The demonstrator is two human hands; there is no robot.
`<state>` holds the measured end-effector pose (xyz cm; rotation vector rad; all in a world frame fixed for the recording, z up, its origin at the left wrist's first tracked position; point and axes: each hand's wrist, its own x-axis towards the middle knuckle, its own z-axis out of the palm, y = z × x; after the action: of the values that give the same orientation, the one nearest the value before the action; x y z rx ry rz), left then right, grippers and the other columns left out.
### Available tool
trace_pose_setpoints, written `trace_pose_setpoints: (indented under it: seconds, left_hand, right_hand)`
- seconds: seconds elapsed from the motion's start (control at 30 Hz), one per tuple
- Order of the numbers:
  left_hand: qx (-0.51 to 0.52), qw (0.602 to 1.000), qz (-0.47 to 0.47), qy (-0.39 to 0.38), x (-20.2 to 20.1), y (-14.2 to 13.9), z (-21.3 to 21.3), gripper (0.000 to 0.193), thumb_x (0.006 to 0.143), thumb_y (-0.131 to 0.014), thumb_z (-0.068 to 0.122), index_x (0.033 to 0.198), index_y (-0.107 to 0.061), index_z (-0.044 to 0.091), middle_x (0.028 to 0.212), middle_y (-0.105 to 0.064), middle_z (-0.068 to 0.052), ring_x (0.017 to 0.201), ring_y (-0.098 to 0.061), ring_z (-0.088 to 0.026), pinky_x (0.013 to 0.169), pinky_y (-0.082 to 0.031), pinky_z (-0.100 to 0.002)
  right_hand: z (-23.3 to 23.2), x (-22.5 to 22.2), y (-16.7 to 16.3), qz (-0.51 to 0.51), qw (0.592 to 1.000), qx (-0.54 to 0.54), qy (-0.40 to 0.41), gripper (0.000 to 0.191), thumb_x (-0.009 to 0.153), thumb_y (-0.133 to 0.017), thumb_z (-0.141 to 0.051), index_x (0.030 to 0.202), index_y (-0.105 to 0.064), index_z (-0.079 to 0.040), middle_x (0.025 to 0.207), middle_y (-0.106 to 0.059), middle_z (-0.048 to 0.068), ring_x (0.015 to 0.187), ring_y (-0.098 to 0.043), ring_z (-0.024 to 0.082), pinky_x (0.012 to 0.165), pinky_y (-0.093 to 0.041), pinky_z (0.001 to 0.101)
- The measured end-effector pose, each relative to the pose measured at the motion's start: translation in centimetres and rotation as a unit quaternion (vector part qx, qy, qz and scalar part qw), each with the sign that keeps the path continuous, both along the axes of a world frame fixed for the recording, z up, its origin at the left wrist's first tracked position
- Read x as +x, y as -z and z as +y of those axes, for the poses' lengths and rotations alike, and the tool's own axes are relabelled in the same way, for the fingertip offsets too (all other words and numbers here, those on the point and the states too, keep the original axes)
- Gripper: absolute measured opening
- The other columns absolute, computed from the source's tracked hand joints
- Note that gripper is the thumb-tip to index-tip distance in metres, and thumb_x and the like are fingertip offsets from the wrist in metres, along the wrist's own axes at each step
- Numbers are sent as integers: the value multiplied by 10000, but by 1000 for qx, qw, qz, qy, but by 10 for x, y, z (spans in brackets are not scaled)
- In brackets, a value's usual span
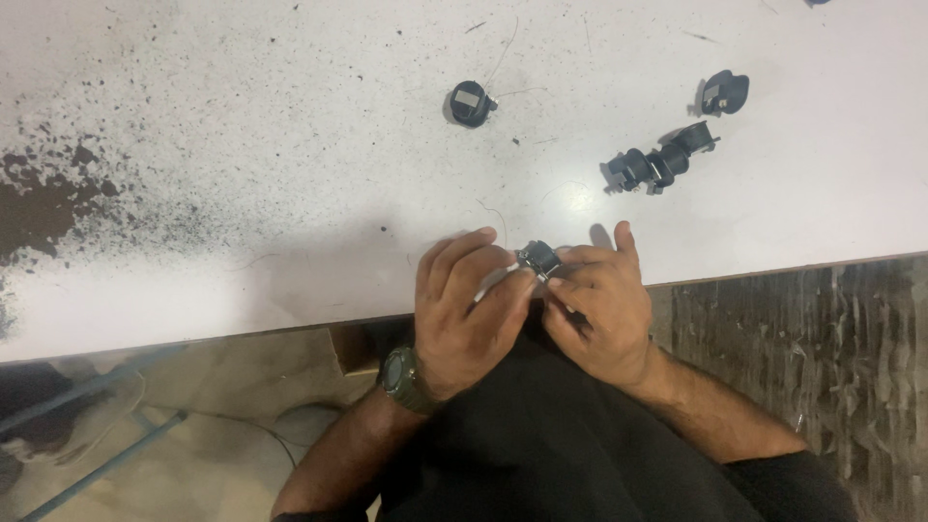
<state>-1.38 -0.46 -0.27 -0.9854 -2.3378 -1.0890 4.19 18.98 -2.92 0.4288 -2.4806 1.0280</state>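
A person seated at a white desk [290, 116] works a small black plastic part [538, 258] between both hands, seen from above at the desk's near edge. The left hand [471, 309], a dark green wristwatch [398, 375] on its wrist, is curled with its fingers folded together, and a thin pale wire [491, 282] runs under its fingertips toward the part. The right hand [599, 304] closes in from the other side, thumb and fingers pressed against the same part, the index finger stretched up onto the desk. Both hands are clamped on the part, which sits just above the desk's edge, held between the fingertips; whether it rests on the surface cannot be told.

Farther back on the desk, well apart from the hands, lie three more black pieces: a round black cap with a grey rectangular face [470, 102] near the middle, a long black assembly of joined cylindrical parts [661, 160] to the right, and just beyond it a small black hooded piece [725, 92]. The desk's left portion is spattered with dark specks and a large dark stain [43, 208]. Below the desk edge the person's black garment [551, 435] fills the foreground, with a streaked grey floor [831, 348] at right.
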Motion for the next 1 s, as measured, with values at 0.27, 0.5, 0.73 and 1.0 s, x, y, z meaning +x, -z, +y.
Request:
trace_pose_setpoints:
  seconds: [0.27, 0.5, 0.73, 1.0]
  left_hand:
    - [-19, 1000, 11, 9, 0, 2, -2, 211, 931, -824, 102, 1108, -711, 92, 1225, -587, -48, 1294, -563, -274, 1091, -485, -497]
    - [-75, 996, 11, 51, 1, 7, -12, 172, 904, -829, 90, 1001, -692, 51, 1281, -575, -87, 1368, -508, -303, 1100, -480, -508]
    - [-39, 998, -3, 39, 3, 11, -5, 191, 920, -821, 117, 1052, -697, 57, 1280, -556, -89, 1377, -495, -308, 1108, -480, -527]
    - [-34, 999, -10, 2, 3, 13, 0, 181, 926, -817, 90, 1060, -698, 67, 1252, -586, -85, 1333, -529, -302, 1075, -496, -495]
  right_hand:
    - [1, -2, -4, 1, 1000, 4, -10, 235, 761, -804, 9, 946, -672, -52, 909, -646, 88, 1124, -677, 310, 1251, -244, 629]
    - [-1, -1, -4, 2, 1000, -2, -4, 239, 768, -808, 27, 952, -678, -55, 915, -647, 90, 1126, -681, 300, 1255, -255, 617]
    - [-2, -1, -4, 8, 1000, 0, -9, 241, 761, -828, 11, 948, -689, -53, 902, -647, 81, 1116, -681, 301, 1256, -252, 623]
    - [-3, 0, -3, 10, 1000, -1, -7, 243, 763, -815, 19, 952, -684, -57, 876, -642, 78, 1109, -681, 306, 1259, -250, 612]
